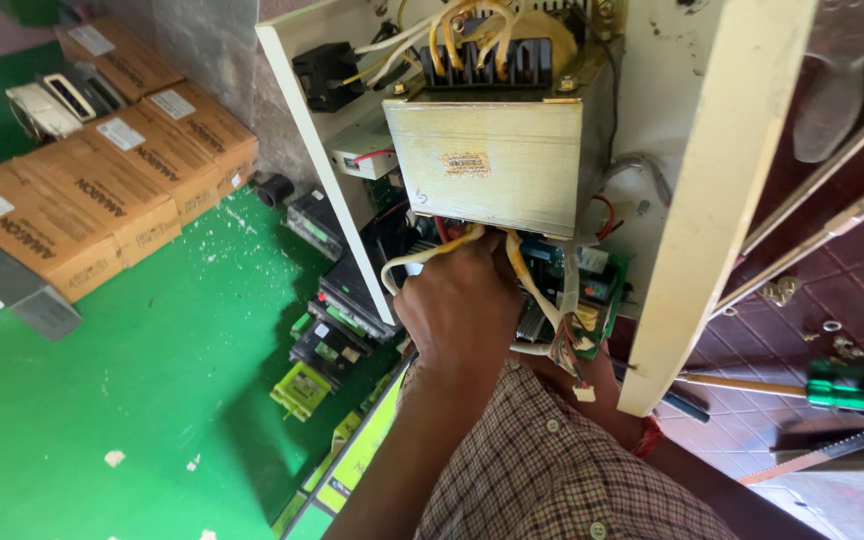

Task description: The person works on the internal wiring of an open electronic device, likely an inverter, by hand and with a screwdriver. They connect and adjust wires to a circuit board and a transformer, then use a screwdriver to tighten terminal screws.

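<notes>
Left hand point(457, 300) at frame centre, reaching up under the transformer point(487, 165); fingers buried among yellow wires point(522, 275) directly above, grip impossible to tell; right hand point(607, 375) lower right, mostly hidden, grip unclear; left nearer.

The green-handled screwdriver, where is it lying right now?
In the head view, the green-handled screwdriver lies at the far right on the dark red tiled floor, just right of the cream cabinet's side panel.

cardboard boxes point(102, 185): 4, left of transformer point(492, 160) | transformer: 1 | screwdriver point(802, 390): 1, right of transformer | hand point(457, 300): 1, below transformer
</notes>
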